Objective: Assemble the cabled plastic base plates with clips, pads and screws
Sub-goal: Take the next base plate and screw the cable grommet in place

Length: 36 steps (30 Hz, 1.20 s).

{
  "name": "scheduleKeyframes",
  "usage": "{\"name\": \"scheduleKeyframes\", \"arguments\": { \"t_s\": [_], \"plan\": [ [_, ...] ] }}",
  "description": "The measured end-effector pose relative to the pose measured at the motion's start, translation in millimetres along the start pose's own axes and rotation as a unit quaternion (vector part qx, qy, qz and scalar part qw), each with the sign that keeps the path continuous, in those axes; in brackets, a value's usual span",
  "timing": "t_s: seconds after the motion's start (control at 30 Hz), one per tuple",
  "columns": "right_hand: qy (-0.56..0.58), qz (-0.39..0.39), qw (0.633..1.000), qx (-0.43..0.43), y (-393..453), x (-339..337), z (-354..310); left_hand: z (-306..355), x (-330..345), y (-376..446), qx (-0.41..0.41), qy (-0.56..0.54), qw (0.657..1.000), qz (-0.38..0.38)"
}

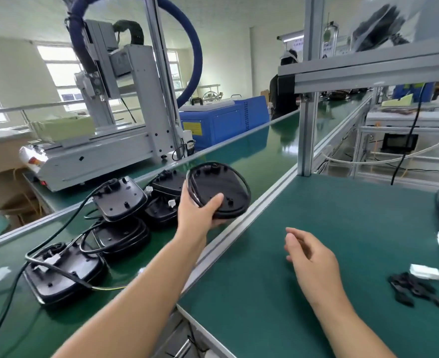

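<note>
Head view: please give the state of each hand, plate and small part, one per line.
left hand: grips a base plate
held base plate: lifted, tilted, cable wrapped around it
right hand: empty, fingers relaxed, over the bench
other base plates: piled on the conveyor belt, cables loose
black clips: in a loose heap on the workbench

Bare forearms, seemingly no sleeves.

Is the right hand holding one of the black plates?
No, the right hand hovers with nothing in it over the green table, while the left hand holds the black plate.
</note>
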State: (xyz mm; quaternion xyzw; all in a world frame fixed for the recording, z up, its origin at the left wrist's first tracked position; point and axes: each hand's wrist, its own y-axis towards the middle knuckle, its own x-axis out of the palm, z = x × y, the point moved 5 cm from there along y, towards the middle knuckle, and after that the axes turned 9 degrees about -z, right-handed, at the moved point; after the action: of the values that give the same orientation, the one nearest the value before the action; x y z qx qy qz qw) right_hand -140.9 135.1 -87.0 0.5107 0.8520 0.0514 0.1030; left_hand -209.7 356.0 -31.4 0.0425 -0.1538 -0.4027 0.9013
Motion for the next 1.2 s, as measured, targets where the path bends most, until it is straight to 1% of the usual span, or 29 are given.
{"name": "scheduleKeyframes", "arguments": {
  "t_s": [0.1, 0.17, 0.23, 0.3, 0.37, 0.4, 0.43, 0.53, 0.6, 0.63, 0.67, 0.73, 0.77, 0.8, 0.83, 0.87, 0.9, 0.93, 1.13, 1.2],
  "plan": [
    [0.001, 0.0, 1.0, 0.006, 0.7, -1.3, 3.4, 26.8, -23.3, 46.1, 0.005, 0.048, 0.995, 0.082],
    [-0.002, -0.001, 1.0, 0.009, 1.7, 0.0, 5.0, 40.7, -45.2, 73.6, 0.005, 0.101, 0.987, 0.126],
    [-0.008, 0.001, 1.0, 0.007, 2.8, 0.9, 6.1, 49.0, -68.7, 94.1, -0.016, 0.14, 0.977, 0.163],
    [-0.012, 0.002, 1.0, 0.006, 3.7, 0.9, 6.8, 51.5, -90.1, 106.0, -0.049, 0.142, 0.968, 0.199],
    [-0.017, 0.001, 1.0, 0.007, 4.3, 1.5, 8.1, 50.8, -106.5, 113.3, -0.074, 0.159, 0.96, 0.219],
    [-0.019, 0.0, 1.0, 0.007, 4.7, 1.7, 8.2, 50.3, -112.3, 116.1, -0.086, 0.194, 0.951, 0.225],
    [-0.021, 0.001, 1.0, 0.007, 5.3, 1.9, 8.5, 49.5, -117.0, 117.7, -0.1, 0.252, 0.934, 0.231],
    [-0.023, 0.001, 1.0, 0.01, 5.6, 2.4, 9.2, 48.5, -119.4, 113.4, -0.12, 0.421, 0.866, 0.242],
    [-0.024, 0.0, 1.0, 0.011, 5.3, 2.1, 9.0, 50.3, -115.5, 106.4, -0.112, 0.517, 0.81, 0.253],
    [-0.025, 0.0, 1.0, 0.011, 5.1, 2.0, 9.0, 53.4, -113.9, 102.4, -0.109, 0.566, 0.772, 0.267],
    [-0.025, 0.0, 1.0, 0.011, 4.5, 1.8, 8.9, 57.7, -111.9, 99.1, -0.101, 0.625, 0.722, 0.278],
    [-0.027, 0.0, 1.0, 0.012, 3.7, 1.8, 8.6, 66.7, -103.1, 96.6, -0.056, 0.751, 0.601, 0.266],
    [-0.028, 0.001, 1.0, 0.012, 3.4, 1.7, 8.5, 67.7, -98.3, 98.4, -0.015, 0.794, 0.559, 0.238],
    [-0.029, 0.003, 1.0, 0.012, 3.4, 1.8, 8.2, 65.4, -93.8, 101.0, 0.019, 0.822, 0.537, 0.189],
    [-0.029, 0.005, 1.0, 0.012, 3.0, 1.8, 8.4, 58.5, -91.0, 104.1, 0.039, 0.836, 0.532, 0.128],
    [-0.029, 0.006, 0.999, 0.012, 3.0, 1.8, 8.7, 49.5, -89.5, 105.6, 0.041, 0.841, 0.535, 0.074],
    [-0.03, 0.007, 0.999, 0.013, 3.2, 1.8, 9.1, 41.2, -89.7, 105.7, 0.031, 0.839, 0.542, 0.039],
    [-0.03, 0.008, 0.999, 0.014, 3.2, 1.8, 9.6, 35.3, -90.8, 105.4, 0.019, 0.834, 0.551, 0.026],
    [-0.018, 0.014, 1.0, 0.017, 4.0, 0.0, 8.8, 29.9, -87.5, 101.8, -0.006, 0.815, 0.578, 0.041],
    [0.003, 0.021, 1.0, 0.018, 2.9, -2.2, 6.2, 33.9, -78.1, 97.8, -0.001, 0.807, 0.589, 0.048]
  ]
}}
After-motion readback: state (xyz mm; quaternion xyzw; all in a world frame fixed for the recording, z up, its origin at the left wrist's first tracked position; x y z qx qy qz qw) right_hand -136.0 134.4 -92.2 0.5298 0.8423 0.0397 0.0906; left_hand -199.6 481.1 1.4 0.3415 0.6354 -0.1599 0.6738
